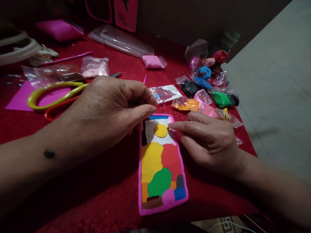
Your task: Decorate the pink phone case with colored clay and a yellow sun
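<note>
A long panel [167,158] covered in coloured clay patches, with a pink clay rim, lies on the red cloth. Near its top, a yellow disc [160,130] rests on a white patch. My left hand [114,106] is over the panel's upper left corner, thumb and index finger pinched together; what they hold, if anything, is too small to make out. From the right, my right hand [209,139] reaches in with its index finger extended to the right side of the disc. Its other fingers are curled.
Yellow-handled scissors [55,95] lie at the left by a pink sheet [18,98]. Bags of black [189,87], orange [187,104] and green clay [220,99] sit at the right, near the table edge. Clear packaging [126,42] lies behind.
</note>
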Demonstrator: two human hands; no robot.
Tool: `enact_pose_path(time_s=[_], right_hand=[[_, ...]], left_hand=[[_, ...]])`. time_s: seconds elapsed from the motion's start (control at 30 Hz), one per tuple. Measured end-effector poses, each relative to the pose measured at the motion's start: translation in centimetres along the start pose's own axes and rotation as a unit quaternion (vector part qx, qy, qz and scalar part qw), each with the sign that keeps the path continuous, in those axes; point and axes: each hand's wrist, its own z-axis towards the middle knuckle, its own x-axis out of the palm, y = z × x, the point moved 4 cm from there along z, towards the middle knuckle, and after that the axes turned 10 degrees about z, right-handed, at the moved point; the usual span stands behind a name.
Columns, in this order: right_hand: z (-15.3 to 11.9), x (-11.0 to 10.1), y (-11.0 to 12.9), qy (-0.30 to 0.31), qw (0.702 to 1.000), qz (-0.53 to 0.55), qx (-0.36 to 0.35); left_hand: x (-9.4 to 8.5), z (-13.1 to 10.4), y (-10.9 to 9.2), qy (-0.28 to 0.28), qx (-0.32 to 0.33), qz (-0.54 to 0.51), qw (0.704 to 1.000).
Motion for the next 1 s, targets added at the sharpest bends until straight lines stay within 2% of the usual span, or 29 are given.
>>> enact_pose_path(time_s=[0.3,0.53,0.73,1.0], right_hand=[[-0.30,0.40,0.17,0.030,0.993,-0.098,-0.064],[-0.44,0.79,-0.08,0.038,0.991,-0.112,-0.066],[-0.24,0.18,0.09,0.007,0.992,-0.117,-0.055],[-0.41,0.47,-0.06,0.020,0.992,-0.108,-0.061]], left_hand=[[-0.42,0.17,-0.14,-0.018,-0.001,0.071,0.997],[-0.38,0.15,-0.16,-0.034,0.015,0.075,0.997],[-0.30,0.20,-0.05,-0.019,0.015,0.054,0.998],[-0.25,0.09,0.05,-0.030,-0.004,0.004,1.000]])
